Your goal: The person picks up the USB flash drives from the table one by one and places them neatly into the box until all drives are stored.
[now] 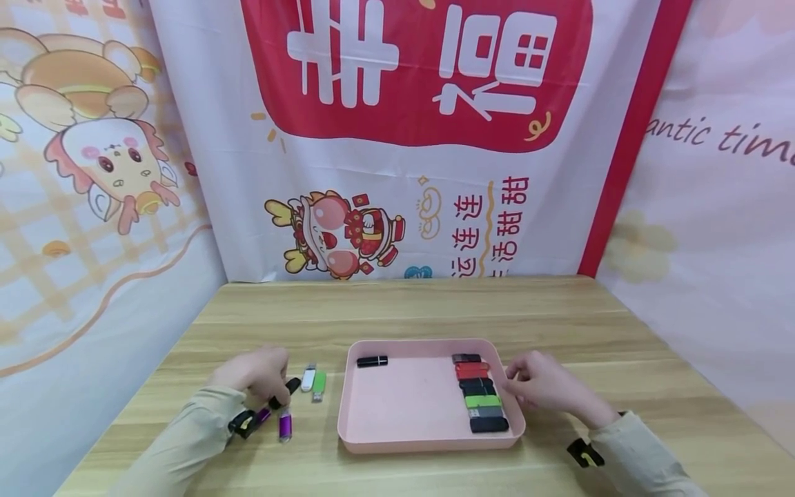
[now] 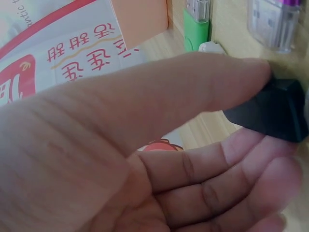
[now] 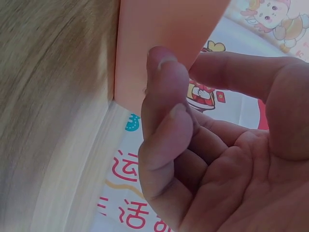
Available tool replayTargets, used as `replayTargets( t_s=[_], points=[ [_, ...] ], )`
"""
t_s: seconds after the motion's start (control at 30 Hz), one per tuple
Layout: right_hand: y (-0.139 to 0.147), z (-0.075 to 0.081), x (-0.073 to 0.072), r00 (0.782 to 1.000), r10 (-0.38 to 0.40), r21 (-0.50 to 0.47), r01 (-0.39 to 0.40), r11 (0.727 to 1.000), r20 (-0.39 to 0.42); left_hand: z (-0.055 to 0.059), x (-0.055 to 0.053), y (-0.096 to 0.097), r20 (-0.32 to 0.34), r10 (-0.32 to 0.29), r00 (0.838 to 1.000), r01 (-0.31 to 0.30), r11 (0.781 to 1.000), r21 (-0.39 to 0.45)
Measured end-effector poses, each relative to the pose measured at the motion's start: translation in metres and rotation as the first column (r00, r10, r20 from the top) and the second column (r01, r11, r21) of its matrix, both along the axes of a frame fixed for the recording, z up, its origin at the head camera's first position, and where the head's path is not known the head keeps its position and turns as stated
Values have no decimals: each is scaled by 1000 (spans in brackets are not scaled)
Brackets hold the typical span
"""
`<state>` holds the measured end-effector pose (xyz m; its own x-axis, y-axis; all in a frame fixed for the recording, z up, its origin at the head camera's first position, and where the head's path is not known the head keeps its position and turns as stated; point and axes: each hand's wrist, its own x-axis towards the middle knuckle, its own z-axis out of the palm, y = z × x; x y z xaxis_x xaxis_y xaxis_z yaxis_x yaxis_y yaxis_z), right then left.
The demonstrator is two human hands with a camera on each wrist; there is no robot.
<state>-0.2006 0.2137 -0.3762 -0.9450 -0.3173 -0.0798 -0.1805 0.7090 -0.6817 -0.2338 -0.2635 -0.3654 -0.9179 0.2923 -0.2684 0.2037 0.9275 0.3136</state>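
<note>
My left hand pinches a black USB stick between thumb and fingers at the table surface. Around it lie a purple USB stick, a second purple one partly hidden by the wrist, a white one and a green one. My right hand holds the right wall of the pink tray, fingers curled outside it and thumb at the rim. Inside, along the tray's right, several USB sticks form a column, among them a red one and a light green one.
A lone black USB stick lies in the tray's upper left corner. The wooden table reaches back to a printed white and red cloth, with more printed cloth on both sides. Dark straps hang near both wrists.
</note>
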Motion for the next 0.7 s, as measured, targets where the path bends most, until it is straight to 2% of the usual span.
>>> replayTargets(
  t_s=[0.17,0.43,0.7],
  points=[
    [-1,1,0,999,-32,23,32,999,0,2,-1,1,-27,-22,999,21,999,-27],
    [-2,1,2,1000,-2,11,3,1000,-9,-2,-5,-7,-90,-88,992,87,996,-13],
    [-2,1,2,1000,-7,3,7,1000,-13,0,-7,-8,-113,-97,989,94,995,-28]
  ],
)
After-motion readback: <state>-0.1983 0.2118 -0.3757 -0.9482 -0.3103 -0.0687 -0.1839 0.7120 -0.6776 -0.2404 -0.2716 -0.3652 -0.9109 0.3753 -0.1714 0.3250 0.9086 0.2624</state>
